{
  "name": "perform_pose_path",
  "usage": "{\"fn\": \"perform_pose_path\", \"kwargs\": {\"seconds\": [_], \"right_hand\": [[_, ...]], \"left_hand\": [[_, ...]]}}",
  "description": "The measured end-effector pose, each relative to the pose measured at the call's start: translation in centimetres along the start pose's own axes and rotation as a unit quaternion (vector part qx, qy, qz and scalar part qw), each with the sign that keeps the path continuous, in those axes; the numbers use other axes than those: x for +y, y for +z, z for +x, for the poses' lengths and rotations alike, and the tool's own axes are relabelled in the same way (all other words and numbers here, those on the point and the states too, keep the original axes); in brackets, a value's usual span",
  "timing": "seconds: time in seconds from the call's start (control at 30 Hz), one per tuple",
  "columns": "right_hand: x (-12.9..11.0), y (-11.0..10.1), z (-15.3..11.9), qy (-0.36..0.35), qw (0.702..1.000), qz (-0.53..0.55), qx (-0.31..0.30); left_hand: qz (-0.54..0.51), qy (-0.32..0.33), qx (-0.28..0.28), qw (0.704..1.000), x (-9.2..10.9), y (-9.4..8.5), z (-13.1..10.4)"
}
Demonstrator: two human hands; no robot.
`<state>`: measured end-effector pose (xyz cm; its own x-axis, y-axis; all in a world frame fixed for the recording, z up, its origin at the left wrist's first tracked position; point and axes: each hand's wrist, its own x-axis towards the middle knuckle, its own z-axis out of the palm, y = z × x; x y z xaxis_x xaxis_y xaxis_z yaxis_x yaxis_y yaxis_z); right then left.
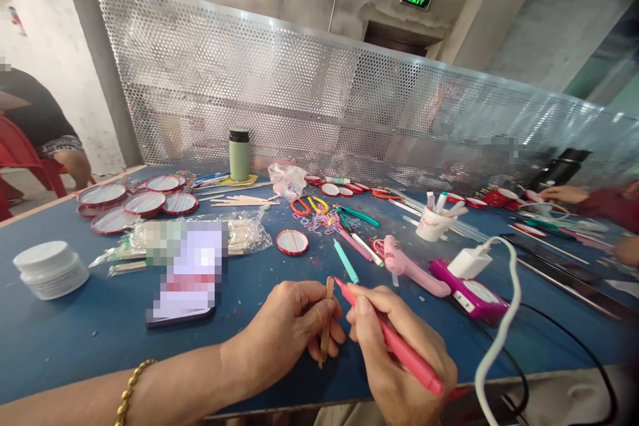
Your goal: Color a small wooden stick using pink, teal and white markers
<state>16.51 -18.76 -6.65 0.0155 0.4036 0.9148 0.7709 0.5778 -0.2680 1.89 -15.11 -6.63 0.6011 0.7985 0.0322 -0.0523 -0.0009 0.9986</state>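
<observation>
Near the table's front edge, my left hand (294, 326) pinches a thin wooden stick (325, 326), held nearly upright. Beside it, my right hand (399, 353) grips a pink-red marker (407, 353) like a pen, its tip close to the top of the stick; whether they touch is hard to tell. Ahead of my hands lie a round red-rimmed piece (292, 242), a mint-green marker (346, 261) and a pink marker (354, 244). A pink glue gun (412, 267) rests to the right of them.
On the left are a phone (187, 273), a white jar (50, 271), bagged sticks (244, 233) and stacked red-rimmed discs (144, 202). A green bottle (239, 154) stands behind. Right: paper cup (433, 223), magenta power strip (469, 293) with a white cable, another person's hands (566, 195).
</observation>
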Motion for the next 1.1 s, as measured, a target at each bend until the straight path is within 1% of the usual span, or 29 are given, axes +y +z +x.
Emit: {"fn": "perform_pose_path", "kwargs": {"seconds": [0.1,0.27,0.73,1.1], "right_hand": [[-0.04,0.09,0.02,-0.01,1.0,0.013,0.0],[-0.23,0.0,0.31,-0.009,0.999,0.028,-0.024],[-0.39,0.05,0.6,-0.015,1.0,0.015,-0.018],[-0.37,0.05,0.44,-0.009,0.999,0.021,-0.023]], "left_hand": [[0.003,0.007,-0.003,1.0,-0.1,-0.04,0.0],[0.007,0.013,-0.004,1.0,0.02,-0.06,0.02],[0.008,0.007,-0.001,1.0,0.14,-0.06,-0.05],[0.006,0.019,-0.005,1.0,-0.07,-0.18,-0.02]]}}
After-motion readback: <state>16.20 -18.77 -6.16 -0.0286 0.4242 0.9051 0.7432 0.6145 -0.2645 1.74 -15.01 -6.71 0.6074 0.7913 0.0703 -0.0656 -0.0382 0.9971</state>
